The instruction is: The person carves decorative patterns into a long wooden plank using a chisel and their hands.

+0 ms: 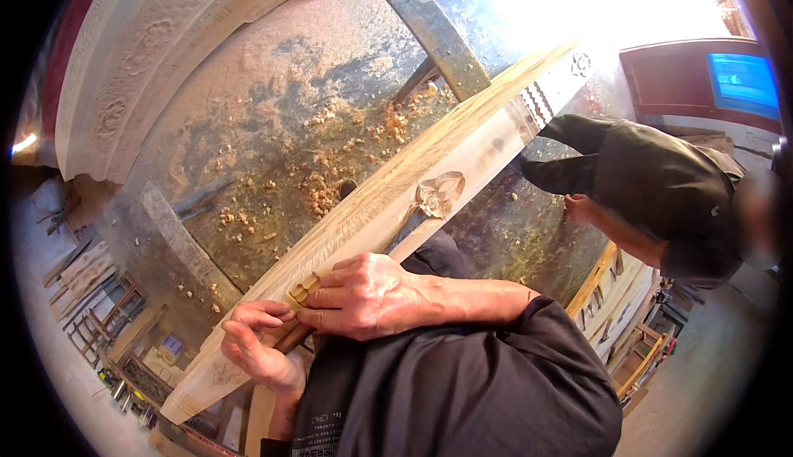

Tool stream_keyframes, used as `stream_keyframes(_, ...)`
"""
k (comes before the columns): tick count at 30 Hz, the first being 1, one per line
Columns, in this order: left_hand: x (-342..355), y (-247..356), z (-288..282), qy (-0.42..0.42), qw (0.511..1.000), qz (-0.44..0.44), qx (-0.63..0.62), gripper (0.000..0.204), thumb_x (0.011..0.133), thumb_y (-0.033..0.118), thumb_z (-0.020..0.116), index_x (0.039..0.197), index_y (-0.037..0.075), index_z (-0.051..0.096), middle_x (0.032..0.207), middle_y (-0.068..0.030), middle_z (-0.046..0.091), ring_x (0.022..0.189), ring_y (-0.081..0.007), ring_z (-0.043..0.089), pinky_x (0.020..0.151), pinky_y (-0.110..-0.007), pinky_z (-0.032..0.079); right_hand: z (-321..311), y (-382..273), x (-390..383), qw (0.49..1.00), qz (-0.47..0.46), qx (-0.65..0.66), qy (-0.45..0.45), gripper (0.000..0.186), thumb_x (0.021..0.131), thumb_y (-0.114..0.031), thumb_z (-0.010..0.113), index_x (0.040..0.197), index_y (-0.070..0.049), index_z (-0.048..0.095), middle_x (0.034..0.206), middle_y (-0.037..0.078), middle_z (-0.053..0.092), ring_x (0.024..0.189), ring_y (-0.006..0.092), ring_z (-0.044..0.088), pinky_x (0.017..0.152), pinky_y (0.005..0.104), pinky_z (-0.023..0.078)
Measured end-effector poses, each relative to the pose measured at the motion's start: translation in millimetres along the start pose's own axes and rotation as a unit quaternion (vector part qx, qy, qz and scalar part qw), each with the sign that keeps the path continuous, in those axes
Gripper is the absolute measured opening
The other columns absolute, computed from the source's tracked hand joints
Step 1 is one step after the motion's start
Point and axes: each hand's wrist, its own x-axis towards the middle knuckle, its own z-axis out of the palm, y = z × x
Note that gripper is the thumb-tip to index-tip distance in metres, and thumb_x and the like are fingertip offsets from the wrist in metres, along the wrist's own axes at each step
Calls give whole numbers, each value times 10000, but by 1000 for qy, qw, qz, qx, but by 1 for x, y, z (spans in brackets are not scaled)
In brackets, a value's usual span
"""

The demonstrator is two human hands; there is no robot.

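Observation:
A long pale wooden beam [334, 230] runs diagonally from the lower left to the upper right in front of me. Its side bears a carved flower [436, 195]. My right hand [363, 298] is closed over the beam's near edge, its fingers around a small yellowish ridged piece [305, 288] whose kind I cannot make out. Close beside it, my left hand [263, 348] has its thumb apart and fingers bent toward the right fingertips. Between the hands shows a dark brown stick-like part [293, 338], mostly hidden. A fainter carving [225, 373] marks the beam's lower left end.
A bench [429, 31] meets the beam's far side. Wood shavings [318, 197] litter the floor. A large carved panel [149, 52] stands at the upper left. Another person [661, 184] stands to the right, beside the beam. Tools lie on a wooden board [607, 304] at lower right.

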Motion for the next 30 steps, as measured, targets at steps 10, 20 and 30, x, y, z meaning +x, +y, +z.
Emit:
stream_keyframes(10, 4, 8, -13, -196, 973, 4, -122, 822, 1004, 812, 457, 870, 15, 611, 931, -225, 726, 840, -289, 702, 954, -409, 559, -16, -34, -3, 975, -60, -179, 121, 361, 812, -169, 755, 1112, 30, 781, 964, 131, 757, 633, 103, 606, 515, 240, 397)
stream_keyframes(20, 28, 4, -26, -241, 965, -34, -101, 1015, 889, 887, 569, 1139, -86, 715, 1074, -257, 750, 1142, -405, 710, 1107, -538, 479, 14, -20, 2, 994, -34, -84, 61, 390, 807, -184, 733, 1143, 13, 743, 903, 37, 660, 708, 121, 606, 535, 291, 432)
stream_keyframes(30, 33, -5, -35, -285, 956, -12, -72, 1123, 866, 948, 496, 1131, -114, 748, 1095, -324, 762, 1117, -408, 745, 1236, -579, 361, 21, -14, 7, 998, -36, -47, 34, 316, 826, -193, 722, 1083, -9, 709, 834, 27, 603, 761, 178, 650, 578, 327, 495)
